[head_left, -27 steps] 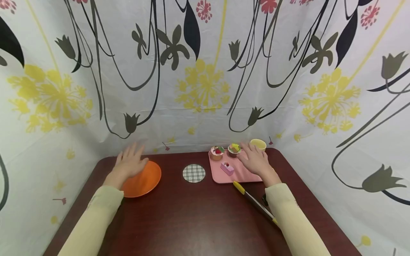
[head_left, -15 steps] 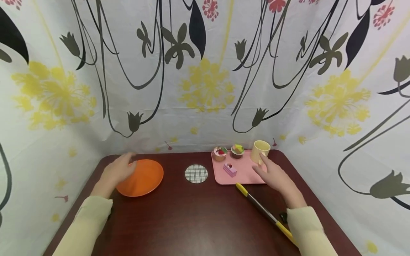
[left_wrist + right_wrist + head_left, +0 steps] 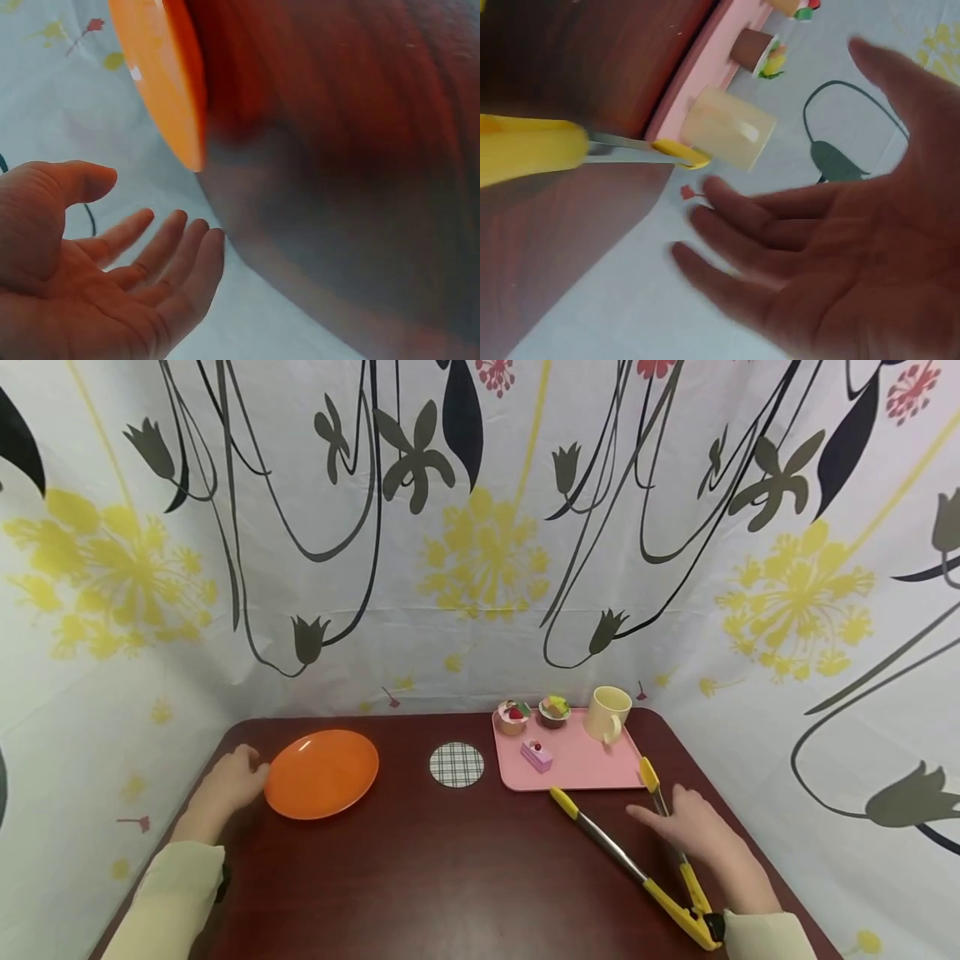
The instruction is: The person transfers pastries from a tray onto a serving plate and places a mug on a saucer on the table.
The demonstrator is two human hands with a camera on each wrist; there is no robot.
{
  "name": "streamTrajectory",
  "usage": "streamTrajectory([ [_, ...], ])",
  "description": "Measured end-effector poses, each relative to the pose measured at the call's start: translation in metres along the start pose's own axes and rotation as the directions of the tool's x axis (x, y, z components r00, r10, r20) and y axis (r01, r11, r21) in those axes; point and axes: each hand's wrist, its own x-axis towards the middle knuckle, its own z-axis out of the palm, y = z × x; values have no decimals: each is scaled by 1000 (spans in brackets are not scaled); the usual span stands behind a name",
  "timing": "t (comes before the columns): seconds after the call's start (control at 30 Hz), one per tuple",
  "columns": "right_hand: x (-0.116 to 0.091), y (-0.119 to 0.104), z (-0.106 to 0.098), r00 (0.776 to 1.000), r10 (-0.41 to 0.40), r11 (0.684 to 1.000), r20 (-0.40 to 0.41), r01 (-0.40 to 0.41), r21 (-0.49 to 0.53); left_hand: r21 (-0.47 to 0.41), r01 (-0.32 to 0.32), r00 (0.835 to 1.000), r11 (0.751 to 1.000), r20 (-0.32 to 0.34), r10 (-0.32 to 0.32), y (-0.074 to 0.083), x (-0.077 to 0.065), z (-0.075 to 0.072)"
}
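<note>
Nearest, the spread tongs [image 3: 611, 848] are lying on the table [image 3: 420, 877]. We are hovering our right hand [image 3: 705, 831] above one of their legs, its fingers loosely bent, gripping nothing. Well apart, we are curving our unloaded left hand [image 3: 228, 781] just beside the orange plate [image 3: 322, 775]. Beyond, a checked coaster [image 3: 457, 765] is lying near the pink tray [image 3: 588, 770], which is bearing two cupcakes [image 3: 555, 713], a cake slice [image 3: 537, 757] and a mug [image 3: 604, 714].

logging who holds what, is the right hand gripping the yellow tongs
No, the right wrist view shows the right hand with an empty palm, apart from the yellow tongs.
</note>
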Motion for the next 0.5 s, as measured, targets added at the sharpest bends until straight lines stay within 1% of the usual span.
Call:
streamTrajectory([
  [0.07, -3, 3, 5, 998, 47, 999, 44, -47, -5, -3, 30, 999, 1000, 19, -30, -5, 0, 2],
  [0.13, -6, 5, 11, 994, 78, 997, 70, -78, -2, -10, 57, 998, 998, 40, -56, -7, 0, 4],
  [0.2, -8, 5, 17, 992, 94, 996, 79, -94, 2, -57, 79, 995, 995, 71, -75, -9, 0, 7],
  [0.27, -10, 5, 21, 991, 107, 994, 78, -105, -29, -128, 93, 991, 987, 111, -79, -9, -1, 10],
  [0.37, -12, 5, 26, 989, 127, 990, 70, -121, -77, -235, 112, 983, 966, 167, -74, -10, -1, 14],
  [0.4, -12, 5, 27, 988, 137, 987, 69, -130, -97, -255, 113, 982, 960, 178, -69, -10, 0, 15],
  [0.5, -14, 5, 31, 986, 152, 982, 68, -143, -121, -276, 115, 980, 954, 190, -63, -13, 1, 18],
])
